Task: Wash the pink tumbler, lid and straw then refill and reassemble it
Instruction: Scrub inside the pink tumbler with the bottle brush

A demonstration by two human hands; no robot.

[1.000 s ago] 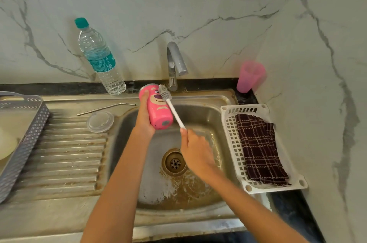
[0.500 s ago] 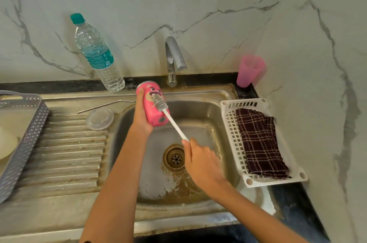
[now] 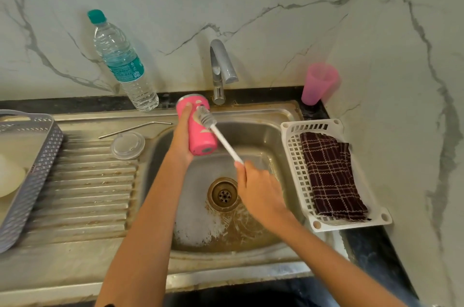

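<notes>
Left hand (image 3: 181,141) grips pink tumbler (image 3: 198,125) at frame centre, right hand (image 3: 258,188) grips brush (image 3: 218,132); wet tumbler may slip into sink (image 3: 251,239)

Tilted tumbler (image 3: 199,142); lid (image 3: 128,145), straw (image 3: 133,128) on drainboard (image 3: 85,193)

Open room lies around the drain (image 3: 223,195) and over the ribbed drainboard (image 3: 88,193). The tap (image 3: 221,65) overhangs the back rim of the sink (image 3: 261,115), a white basket (image 3: 292,156) crowds its right rim; lid (image 3: 128,144) and straw (image 3: 130,128) lie at the drainboard's back.
</notes>
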